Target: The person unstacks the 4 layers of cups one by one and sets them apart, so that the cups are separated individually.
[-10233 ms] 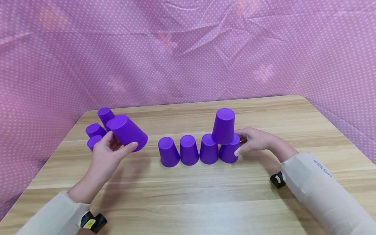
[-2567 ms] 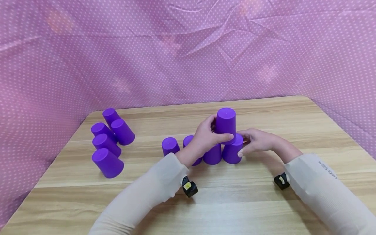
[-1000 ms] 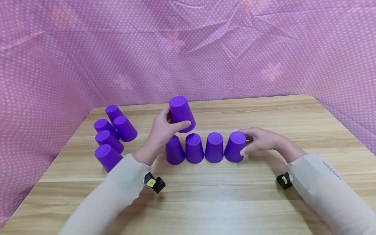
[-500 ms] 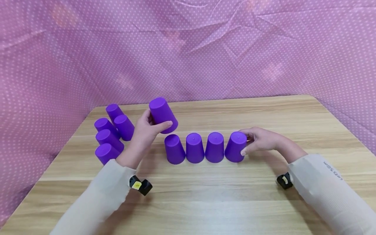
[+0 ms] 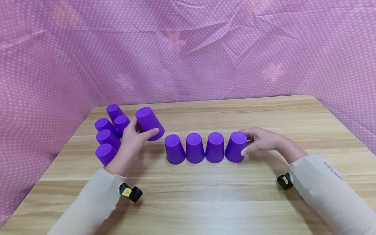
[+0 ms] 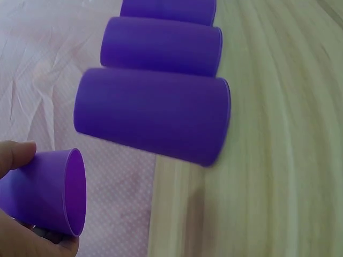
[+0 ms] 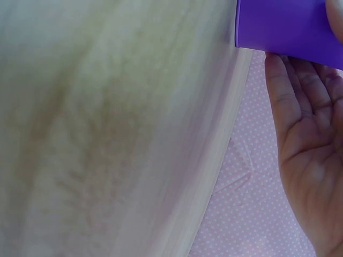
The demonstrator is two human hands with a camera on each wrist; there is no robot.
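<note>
In the head view my left hand [image 5: 132, 138] grips a purple plastic cup [image 5: 150, 124], bottom up and tilted, with the thumb on its near side. It is held between a cluster and a row of like cups. The left wrist view shows the held cup's open rim [image 6: 75, 193]. My right hand [image 5: 259, 141] holds the right-end cup [image 5: 235, 147] of the row between thumb and fingers. That cup stands upside down on the table. Beside it stand an upside-down cup [image 5: 214, 148], another [image 5: 195, 149] and the left-end cup [image 5: 175, 150].
Several upside-down purple cups [image 5: 106, 153] stand in a cluster at the left, partly behind the left hand and forearm. The wood-grain table [image 5: 205, 195] reaches back to a pink dotted cloth [image 5: 188, 58]. A small black wrist camera [image 5: 130, 192] hangs under the left sleeve.
My left hand has lifted the cup off the row's right end and carried it left, lowering it toward the cluster. My right hand stays at the right-end cup.
</note>
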